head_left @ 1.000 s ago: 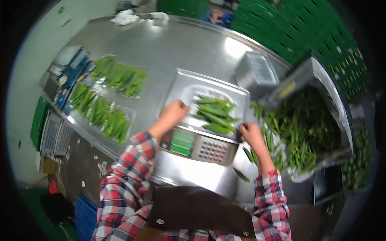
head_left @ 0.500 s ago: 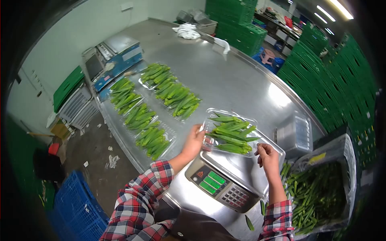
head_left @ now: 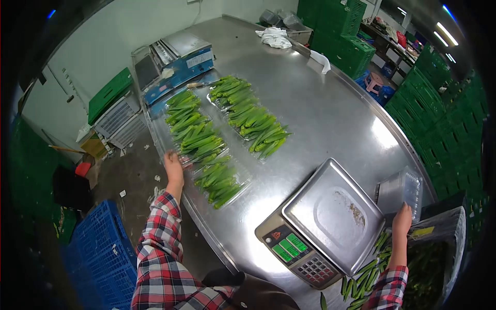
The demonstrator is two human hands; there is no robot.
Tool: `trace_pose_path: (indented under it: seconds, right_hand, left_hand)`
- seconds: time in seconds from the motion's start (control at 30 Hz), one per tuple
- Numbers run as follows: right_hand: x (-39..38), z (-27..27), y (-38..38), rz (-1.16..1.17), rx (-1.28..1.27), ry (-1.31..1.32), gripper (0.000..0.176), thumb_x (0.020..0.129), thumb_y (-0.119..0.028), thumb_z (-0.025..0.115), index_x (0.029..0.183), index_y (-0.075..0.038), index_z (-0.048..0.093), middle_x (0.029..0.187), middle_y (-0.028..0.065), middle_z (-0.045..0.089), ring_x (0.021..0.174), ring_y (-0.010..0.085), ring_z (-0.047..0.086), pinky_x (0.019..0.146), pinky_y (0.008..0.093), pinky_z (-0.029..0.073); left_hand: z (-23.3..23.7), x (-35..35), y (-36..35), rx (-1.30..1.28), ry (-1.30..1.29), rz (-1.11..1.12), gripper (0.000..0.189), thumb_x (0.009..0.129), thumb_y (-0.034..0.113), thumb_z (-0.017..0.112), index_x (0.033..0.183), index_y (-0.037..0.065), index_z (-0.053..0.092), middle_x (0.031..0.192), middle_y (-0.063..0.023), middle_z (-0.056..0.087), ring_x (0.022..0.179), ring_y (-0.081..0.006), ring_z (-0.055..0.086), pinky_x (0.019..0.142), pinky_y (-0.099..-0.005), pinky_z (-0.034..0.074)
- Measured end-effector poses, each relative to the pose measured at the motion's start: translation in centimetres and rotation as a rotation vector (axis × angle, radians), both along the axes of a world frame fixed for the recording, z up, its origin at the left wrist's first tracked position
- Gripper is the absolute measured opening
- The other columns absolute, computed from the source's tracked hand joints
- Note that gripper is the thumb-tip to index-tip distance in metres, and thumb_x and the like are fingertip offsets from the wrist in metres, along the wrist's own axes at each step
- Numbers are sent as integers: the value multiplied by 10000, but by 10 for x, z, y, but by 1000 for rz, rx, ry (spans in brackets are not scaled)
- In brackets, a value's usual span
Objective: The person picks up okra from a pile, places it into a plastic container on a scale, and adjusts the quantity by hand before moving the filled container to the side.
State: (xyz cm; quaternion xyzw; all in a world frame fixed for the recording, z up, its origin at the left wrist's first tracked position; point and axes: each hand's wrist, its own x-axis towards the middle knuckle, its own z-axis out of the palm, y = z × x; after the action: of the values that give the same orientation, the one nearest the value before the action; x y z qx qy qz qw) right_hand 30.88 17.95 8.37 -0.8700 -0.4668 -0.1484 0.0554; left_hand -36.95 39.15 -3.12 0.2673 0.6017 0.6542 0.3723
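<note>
My left hand (head_left: pixel 174 168) is at the left edge of the table, its fingers closed on the rim of a clear plastic tray of okra (head_left: pixel 199 147) in the left row. Behind that tray lies more okra (head_left: pixel 183 106), and nearer me is another okra tray (head_left: pixel 218 185). On the right, my right hand (head_left: pixel 402 221) has its fingers at the near corner of a stack of clear plastic trays (head_left: pixel 400 191), seemingly gripping it. Between my hands stands a digital scale (head_left: pixel 330 212), its metal pan bare apart from some brown specks.
A second row of okra trays (head_left: pixel 248 113) lies alongside. Loose okra (head_left: pixel 361 279) sits right of the scale, by a plastic-lined crate (head_left: pixel 457 227). A blue wrapping machine (head_left: pixel 178 67) is at the back left. Green crates (head_left: pixel 439 113) and a blue crate (head_left: pixel 103 253) stand around.
The okra tray has left the scale and moved to the left row with my left hand. My right hand has gone right to the tray stack. The view has shifted.
</note>
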Motion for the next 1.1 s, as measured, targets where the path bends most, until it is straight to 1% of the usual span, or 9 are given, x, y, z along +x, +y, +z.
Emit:
trace_pose_path:
  seconds: [0.17, 0.2, 0.3, 0.4, 0.5, 0.77, 0.87, 1.0, 1.1]
  right_hand:
    - [15, 1, 13, -72, -104, -58, 238, 746, -75, 556, 956, 37, 542, 910, 207, 581, 907, 378, 550, 790, 436, 448]
    - [32, -14, 12, -31, -12, -77, 237, 734, -115, 574, 928, 20, 550, 925, 217, 584, 913, 379, 551, 783, 441, 450]
    - [1, 21, 15, -191, -2, 129, 412, 754, -116, 555, 1154, -24, 529, 1036, 213, 591, 983, 391, 542, 854, 444, 437]
    - [-1, 35, -7, -24, 293, 77, 212, 788, -150, 609, 792, -3, 456, 761, 191, 518, 747, 363, 501, 657, 432, 385]
    - [-21, 62, -61, 197, 666, 141, 130, 794, -110, 597, 809, -8, 517, 784, 175, 533, 749, 351, 517, 663, 411, 409]
    - [-177, 61, -297, 45, 577, 194, 214, 694, 120, 525, 866, 0, 562, 799, 150, 555, 748, 323, 527, 719, 371, 417]
    - [-237, 29, -353, 70, 433, 290, 318, 579, 99, 539, 870, -26, 564, 814, 136, 548, 770, 337, 525, 731, 407, 416]
    - [-298, -24, -396, 95, 169, 425, 315, 539, 0, 572, 851, -42, 576, 851, 150, 536, 826, 352, 510, 729, 457, 407]
    - [-307, -33, -387, 186, 198, 639, 157, 698, -74, 610, 855, -77, 611, 769, 100, 559, 739, 274, 542, 686, 375, 432]
  left_hand:
    - [2, -7, 5, -258, 314, 14, 312, 897, 155, 468, 1170, 5, 454, 949, -137, 530, 736, -200, 567, 589, -325, 514]
    - [-46, -34, 22, -170, 546, 162, 322, 876, 174, 498, 1127, -28, 483, 940, -163, 563, 792, -259, 571, 686, -351, 470]
    - [-9, -35, 10, -195, 732, 57, 261, 840, 187, 551, 902, -67, 562, 828, -194, 590, 745, -264, 524, 685, -391, 420]
    - [1, -46, 4, 90, 881, 77, 274, 898, 145, 492, 997, -104, 549, 962, -223, 595, 864, -297, 567, 808, -369, 426]
    - [50, 11, -24, 222, 723, 54, 403, 945, 211, 473, 1236, -65, 435, 1257, -194, 477, 1131, -262, 489, 969, -327, 387]
    - [120, 215, -144, 1037, 686, -649, 479, 899, 207, 466, 1298, -38, 369, 1300, -207, 440, 1216, -297, 427, 1040, -413, 305]
    - [132, 262, -223, 1385, 736, -1324, 423, 828, 273, 583, 1171, 38, 505, 1124, -166, 537, 1039, -306, 526, 881, -420, 404]
    - [136, 305, -314, 1318, 773, -1983, 381, 779, 292, 639, 1075, 62, 568, 1048, -133, 568, 1003, -261, 533, 927, -441, 378]
    - [88, 304, -348, 981, 955, -2371, 325, 779, 268, 634, 1012, 45, 600, 891, -124, 598, 868, -284, 564, 868, -407, 428]
